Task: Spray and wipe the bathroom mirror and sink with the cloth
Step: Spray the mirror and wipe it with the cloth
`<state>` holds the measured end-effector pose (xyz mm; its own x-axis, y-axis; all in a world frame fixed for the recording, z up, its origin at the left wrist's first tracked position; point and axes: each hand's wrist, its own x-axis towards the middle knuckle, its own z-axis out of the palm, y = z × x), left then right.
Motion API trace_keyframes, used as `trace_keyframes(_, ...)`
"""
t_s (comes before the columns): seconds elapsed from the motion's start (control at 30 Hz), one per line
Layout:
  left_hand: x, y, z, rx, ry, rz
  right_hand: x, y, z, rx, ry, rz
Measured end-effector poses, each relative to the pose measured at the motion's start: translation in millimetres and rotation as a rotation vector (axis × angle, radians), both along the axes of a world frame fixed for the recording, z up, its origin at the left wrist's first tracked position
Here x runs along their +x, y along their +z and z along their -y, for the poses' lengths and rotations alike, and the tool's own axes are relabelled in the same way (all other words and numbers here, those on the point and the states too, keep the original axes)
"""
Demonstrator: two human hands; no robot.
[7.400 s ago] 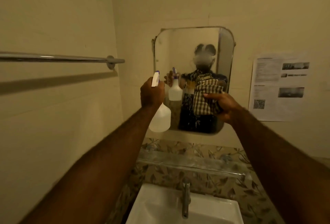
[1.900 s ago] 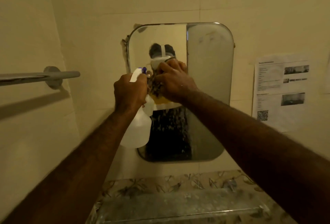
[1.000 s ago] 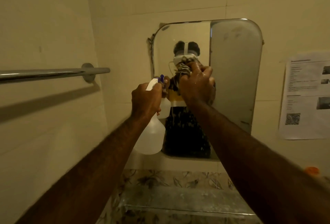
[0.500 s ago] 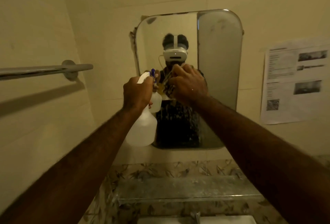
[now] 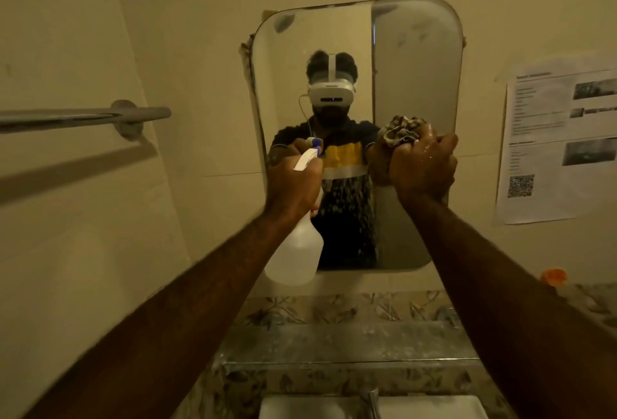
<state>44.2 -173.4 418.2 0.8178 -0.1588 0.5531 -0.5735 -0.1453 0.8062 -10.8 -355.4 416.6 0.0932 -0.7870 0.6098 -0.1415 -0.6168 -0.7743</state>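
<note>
A rounded wall mirror (image 5: 414, 61) hangs ahead, with droplets speckling its lower middle. My left hand (image 5: 293, 181) grips the neck of a translucent white spray bottle (image 5: 297, 251), nozzle toward the glass. My right hand (image 5: 422, 168), wet with foam, holds a bunched checked cloth (image 5: 400, 129) pressed against the mirror's right half. The white sink (image 5: 300, 407) shows only as a strip at the bottom edge, with the tap (image 5: 372, 400) partly in view.
A metal towel rail (image 5: 83, 116) sticks out from the left wall. A glass shelf (image 5: 334, 347) runs under the mirror above patterned tiles. A printed paper sheet (image 5: 561, 138) is stuck to the wall at right, and a small orange object (image 5: 552, 276) sits below it.
My right hand has slid the cloth from the mirror's middle over to its right half. My left hand with the bottle has stayed in place. The view has tilted slightly down, showing the sink.
</note>
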Motion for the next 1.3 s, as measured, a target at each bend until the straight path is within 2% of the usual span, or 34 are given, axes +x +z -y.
trace_keyframes(0.2,13.0,6.7,-39.4,0.047,0.141,-0.005,29.1,-5.1,-61.7,-0.107,0.087,-0.061)
trace_keyframes(0.33,22.3,7.8,-63.2,0.031,0.201,0.009,47.0,-4.4,-100.6,-0.239,0.229,-0.118)
trace_keyframes(0.4,29.5,7.3,-73.8,0.006,0.237,-0.023,55.1,-4.2,-122.1,-0.351,0.272,-0.201)
trace_keyframes(0.53,40.0,-1.5,-86.1,-0.016,0.319,-0.014,65.3,-11.6,-147.0,-0.673,0.274,-0.488)
trace_keyframes(0.63,41.0,-14.5,-82.2,-0.024,0.319,-0.06,57.9,-22.6,-140.4,-0.904,0.245,-0.573)
trace_keyframes(0.73,34.0,-25.1,-64.6,-0.053,0.261,-0.141,45.4,-28.0,-121.1,-0.999,0.207,-0.629)
trace_keyframes(0.87,13.3,-35.0,-24.2,-0.065,0.159,-0.132,23.4,-29.3,-78.3,-0.982,0.169,-0.674)
trace_keyframes(1.1,-15.4,-37.6,38.7,-0.081,-0.006,-0.102,-14.4,-35.0,-2.9,-0.81,0.102,-0.673)
trace_keyframes(1.17,-19.7,-38.2,49.5,-0.065,-0.035,-0.102,-21.0,-39.3,10.7,-0.722,0.061,-0.609)
trace_keyframes(1.3,-21.6,-43.8,59.5,-0.029,-0.064,-0.139,-25.6,-52.0,25.3,-0.443,0.021,-0.347)
